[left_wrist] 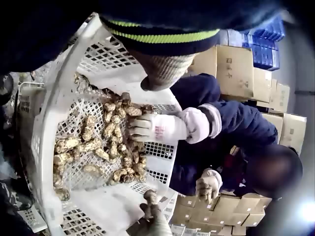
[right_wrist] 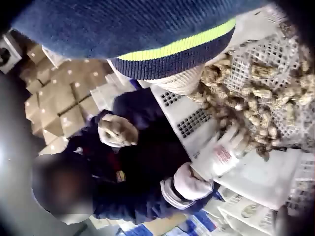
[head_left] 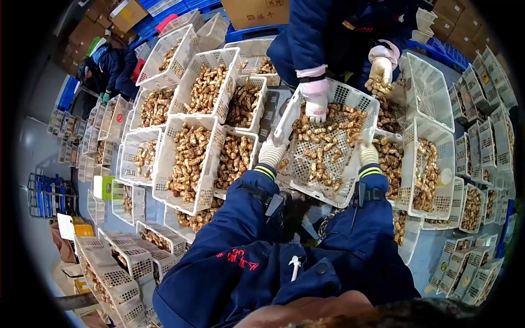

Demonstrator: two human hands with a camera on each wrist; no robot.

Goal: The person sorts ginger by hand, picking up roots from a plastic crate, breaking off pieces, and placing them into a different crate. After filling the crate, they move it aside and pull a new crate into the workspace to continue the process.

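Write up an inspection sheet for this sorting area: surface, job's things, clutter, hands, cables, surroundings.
Surface: grey floor, largely covered by crates.
Job's things: white crate, tilted, holding brown knobbly pieces.
Clutter: filled white crates packed close all round.
Hands: left hand and right hand, gloved, each grips the crate's near rim.
Cables: nothing seen.
Surroundings: another person's gloved hand reaches into the crate; cardboard boxes behind.

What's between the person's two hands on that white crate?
Head view: between left hand and right hand lies the crate, strewn with knobbly brown roots, with another person's white-gloved hand on them.
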